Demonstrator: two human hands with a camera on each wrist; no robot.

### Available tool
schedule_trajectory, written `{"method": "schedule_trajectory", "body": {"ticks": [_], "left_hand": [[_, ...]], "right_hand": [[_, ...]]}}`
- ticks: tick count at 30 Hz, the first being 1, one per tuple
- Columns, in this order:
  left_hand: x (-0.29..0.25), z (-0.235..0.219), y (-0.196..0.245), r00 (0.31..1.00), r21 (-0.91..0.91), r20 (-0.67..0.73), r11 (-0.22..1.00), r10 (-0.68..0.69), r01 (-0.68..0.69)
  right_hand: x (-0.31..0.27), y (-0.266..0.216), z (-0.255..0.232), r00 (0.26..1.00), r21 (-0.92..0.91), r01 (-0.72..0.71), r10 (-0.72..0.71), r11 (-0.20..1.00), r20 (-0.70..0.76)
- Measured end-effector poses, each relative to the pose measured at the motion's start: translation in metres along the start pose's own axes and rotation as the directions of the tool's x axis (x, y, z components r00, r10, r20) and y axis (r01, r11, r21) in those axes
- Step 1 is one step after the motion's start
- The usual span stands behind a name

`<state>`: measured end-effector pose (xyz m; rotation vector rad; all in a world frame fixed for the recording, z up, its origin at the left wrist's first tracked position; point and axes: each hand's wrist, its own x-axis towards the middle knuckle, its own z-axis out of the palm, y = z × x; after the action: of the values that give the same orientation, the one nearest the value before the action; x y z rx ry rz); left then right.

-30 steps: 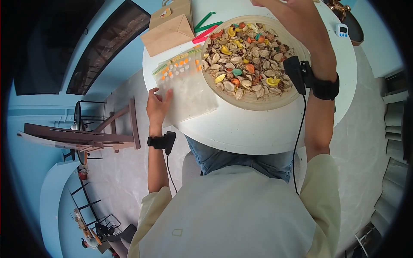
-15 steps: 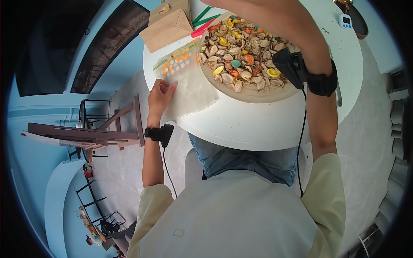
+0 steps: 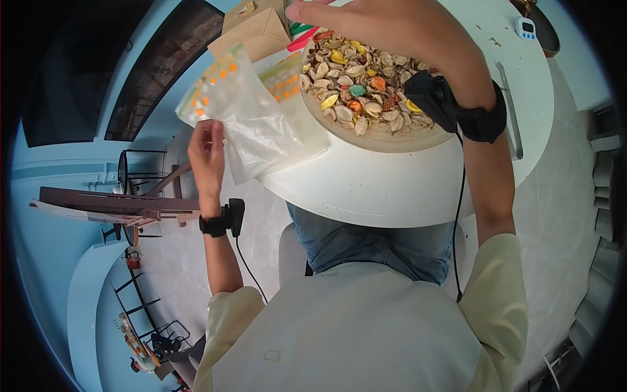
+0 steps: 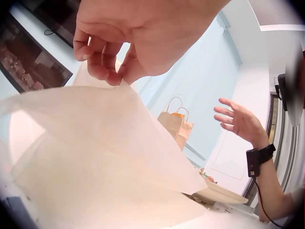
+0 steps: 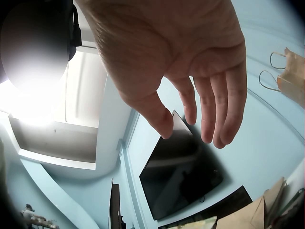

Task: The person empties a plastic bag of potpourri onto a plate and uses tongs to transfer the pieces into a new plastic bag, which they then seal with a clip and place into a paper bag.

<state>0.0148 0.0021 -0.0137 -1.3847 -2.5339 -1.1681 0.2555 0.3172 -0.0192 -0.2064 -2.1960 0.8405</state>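
Observation:
My left hand (image 3: 206, 157) pinches the edge of a clear zip bag (image 3: 251, 127) printed with orange dots. In the left wrist view the fingertips and thumb of the left hand (image 4: 147, 38) meet on the lifted bag (image 4: 95, 143), which hangs down in front of the camera. A second such bag (image 3: 286, 86) lies beneath it on the table. My right hand (image 3: 392, 26) is raised above the far part of a round bowl (image 3: 379, 149) full of potpourri (image 3: 356, 104). Its fingers hang loose, with nothing between them and the thumb in the right wrist view.
A brown paper bag (image 3: 255, 39) stands at the table's far left, near a red bag clip (image 3: 302, 40) and green clips (image 3: 297, 29). On the far right are a small white timer (image 3: 525, 29) and a dark tray (image 3: 547, 42). A long grey strip (image 3: 513, 124) lies by the right forearm.
The left hand has taken hold of the top zip bag and lifted it up and to the left, uncovering the bag below. The right hand has swung leftward across the bowl.

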Motion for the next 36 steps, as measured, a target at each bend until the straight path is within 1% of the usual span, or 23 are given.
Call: {"method": "schedule_trajectory", "body": {"ticks": [1,3,4,5,6,7,9,10,11,13,14,16,20,22,23,25,26,28,29,31,32,34,36], "left_hand": [[-0.003,-0.005,0.006,1.000,-0.066,0.000,0.998,0.019,-0.019],[-0.011,-0.011,0.014,0.999,-0.068,-0.020,0.997,0.029,-0.030],[-0.014,-0.012,0.017,0.998,-0.071,-0.038,0.996,0.045,-0.048],[-0.018,-0.013,0.019,0.998,-0.071,-0.038,0.996,0.047,-0.049],[-0.022,-0.014,0.021,0.997,-0.130,-0.027,0.989,0.065,-0.068],[-0.024,-0.013,0.023,0.996,-0.189,-0.016,0.978,0.085,-0.086],[-0.028,-0.008,0.028,0.992,-0.216,-0.026,0.968,0.126,-0.129],[-0.030,-0.005,0.030,0.986,-0.240,-0.037,0.956,0.164,-0.169],[-0.031,-0.003,0.033,0.986,-0.240,-0.040,0.956,0.162,-0.167],[-0.032,0.001,0.039,0.977,-0.228,-0.030,0.950,0.210,-0.211],[-0.032,0.000,0.040,0.978,-0.229,-0.032,0.951,0.205,-0.207],[-0.029,0.001,0.040,0.972,-0.140,-0.011,0.963,0.233,-0.232],[-0.020,0.001,0.037,0.974,-0.094,-0.027,0.969,0.225,-0.227],[-0.012,0.001,0.032,0.963,-0.016,-0.027,0.963,0.267,-0.268],[-0.007,0.002,0.032,0.963,-0.016,-0.026,0.963,0.268,-0.268],[-0.001,0.003,0.033,0.931,0.130,-0.010,0.924,0.365,-0.360],[-0.001,0.003,0.033,0.931,0.129,-0.011,0.924,0.365,-0.361],[-0.001,0.010,0.035,0.965,0.073,-0.133,0.974,0.225,-0.216],[-0.004,0.013,0.041,0.965,0.066,-0.134,0.974,0.226,-0.219],[-0.017,0.021,0.061,0.999,-0.150,0.018,0.988,0.047,-0.044],[-0.019,0.027,0.069,0.999,-0.151,0.011,0.988,0.042,-0.040],[-0.022,0.036,0.079,0.990,-0.121,0.121,0.991,0.067,-0.052],[-0.020,0.038,0.077,0.990,-0.093,0.129,0.994,0.062,-0.050]], "right_hand": [[0.000,-0.003,0.002,1.000,0.007,0.012,-0.012,1.000,0.010],[0.007,-0.025,0.010,0.999,0.021,0.039,-0.039,0.999,0.025],[0.015,-0.042,0.026,0.998,0.026,0.053,-0.054,0.998,0.029],[0.010,-0.047,0.022,0.997,0.029,0.065,-0.066,0.997,0.033],[0.013,-0.054,0.026,0.996,0.031,0.077,-0.078,0.997,0.036],[0.014,-0.061,0.027,0.995,0.033,0.088,-0.089,0.996,0.039],[0.018,-0.083,0.036,0.992,0.037,0.112,-0.114,0.993,0.049],[0.019,-0.086,0.036,0.990,0.042,0.125,-0.127,0.991,0.055],[0.019,-0.090,0.037,0.990,0.043,0.127,-0.129,0.991,0.057],[0.019,-0.096,0.041,0.961,0.016,0.059,-0.061,0.998,0.270],[0.018,-0.096,0.045,0.960,0.018,0.059,-0.062,0.998,0.275],[0.017,-0.097,0.053,0.947,0.137,-0.032,-0.014,0.990,0.322],[0.017,-0.101,0.050,0.935,0.128,-0.049,0.001,0.990,0.354],[0.016,-0.099,0.049,0.900,0.086,-0.108,0.061,0.990,0.432],[0.015,-0.099,0.050,0.900,0.086,-0.110,0.062,0.990,0.432],[0.011,-0.100,0.053,0.883,0.160,-0.214,0.121,0.964,0.453],[0.011,-0.100,0.055,0.883,0.159,-0.213,0.121,0.964,0.453],[0.011,-0.096,0.061,0.866,0.163,-0.242,0.136,0.957,0.482],[0.010,-0.094,0.065,0.865,0.157,-0.243,0.141,0.957,0.481],[0.009,-0.090,0.073,0.879,0.244,-0.245,0.109,0.938,0.465],[0.008,-0.089,0.075,0.876,0.243,-0.243,0.104,0.939,0.471],[0.006,-0.089,0.078,0.870,0.230,-0.288,0.154,0.929,0.469],[0.007,-0.088,0.080,0.861,0.215,-0.287,0.153,0.934,0.485]]}}
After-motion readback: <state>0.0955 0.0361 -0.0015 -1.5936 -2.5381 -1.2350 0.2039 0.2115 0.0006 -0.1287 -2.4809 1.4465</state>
